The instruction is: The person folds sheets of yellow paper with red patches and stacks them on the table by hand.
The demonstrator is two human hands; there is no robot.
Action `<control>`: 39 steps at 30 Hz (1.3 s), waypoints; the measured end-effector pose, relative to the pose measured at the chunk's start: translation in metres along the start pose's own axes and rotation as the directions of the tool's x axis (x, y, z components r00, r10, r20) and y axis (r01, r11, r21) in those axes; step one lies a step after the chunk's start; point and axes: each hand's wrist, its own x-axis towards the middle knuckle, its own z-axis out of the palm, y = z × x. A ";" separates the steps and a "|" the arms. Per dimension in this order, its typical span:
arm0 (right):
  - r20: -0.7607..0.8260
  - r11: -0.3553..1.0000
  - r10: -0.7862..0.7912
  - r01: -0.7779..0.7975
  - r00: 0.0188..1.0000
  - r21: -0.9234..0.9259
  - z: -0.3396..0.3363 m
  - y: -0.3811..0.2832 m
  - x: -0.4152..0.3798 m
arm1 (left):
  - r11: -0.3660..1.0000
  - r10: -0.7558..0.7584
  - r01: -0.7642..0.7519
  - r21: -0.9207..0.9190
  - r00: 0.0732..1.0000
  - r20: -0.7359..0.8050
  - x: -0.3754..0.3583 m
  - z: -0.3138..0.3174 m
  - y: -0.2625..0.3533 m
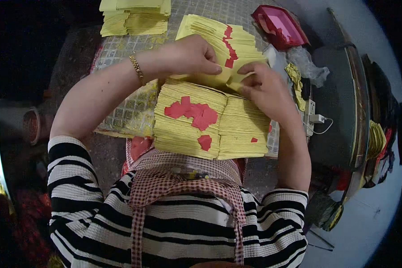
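Both hands meet over one yellow paper sheet point(228, 80). Left hand point(187, 56) lies on it w/ fingers pressed flat, thumb and forefinger closing on its near edge. Right hand point(265, 87) pinches the same sheet at its right corner, fingertips pressed together on the fold; sheet looks half-lifted, bent between the two grips.

Directly under the grip, toward the body: a thick stack of yellow sheets point(210, 123) in two side-by-side piles, top sheets carrying red patches point(192, 111). Just beyond the grip, away from the body: a fanned pile of yellow sheets point(234, 42) w/ a line of red marks along its edge. Further out, past the left hand: plain yellow stacks point(134, 18). Beyond the right hand: a red tray point(279, 24) and crumpled clear plastic point(306, 64).

Progress, judging by the piles: plenty already handled, since the fanned pile beyond is sizeable, but the stack below the hands is very thick, so lots left. Probably well short of halfway. Which pile is the finished one can't be told for sure. Work surface is a tiled tabletop point(129, 51).
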 end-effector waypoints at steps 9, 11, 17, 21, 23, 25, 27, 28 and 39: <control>-0.019 1.000 0.004 -0.005 1.000 -0.024 0.004 -0.011 0.001 | 0.980 0.197 -0.197 0.001 0.980 0.036 -0.001 0.007 0.010; -0.058 0.995 -0.070 0.065 0.996 -0.080 0.009 -0.012 -0.007 | 0.976 0.215 -0.213 -0.046 0.976 0.038 0.001 0.011 0.005; -0.092 0.593 -0.749 0.602 0.656 -0.534 0.032 -0.009 -0.049 | 0.963 0.266 -0.265 -0.045 0.964 0.015 -0.001 0.017 -0.004; -0.028 0.508 -0.807 0.669 0.590 -0.542 0.039 -0.021 -0.080 | 0.955 0.294 -0.294 -0.044 0.956 -0.007 0.001 0.023 -0.011; -0.014 0.491 -0.818 0.686 0.574 -0.537 0.043 -0.022 -0.086 | 0.951 0.307 -0.307 -0.034 0.952 -0.015 0.001 0.023 -0.011; 0.011 0.475 -0.818 0.685 0.576 -0.552 0.049 -0.019 -0.090 | 0.959 0.281 -0.282 -0.023 0.960 -0.008 0.000 0.022 -0.009; 0.038 0.459 -0.816 0.685 0.577 -0.566 0.054 -0.017 -0.092 | 0.967 0.256 -0.256 -0.013 0.967 -0.002 -0.001 0.021 -0.008; 0.038 0.458 -0.816 0.685 0.577 -0.566 0.054 -0.017 -0.092 | 0.967 0.256 -0.256 -0.013 0.967 -0.002 -0.003 0.021 -0.008; -0.044 0.666 -0.593 0.459 0.804 -0.588 0.038 -0.011 -0.090 | 0.973 0.216 -0.219 0.074 0.975 0.056 -0.010 0.016 0.006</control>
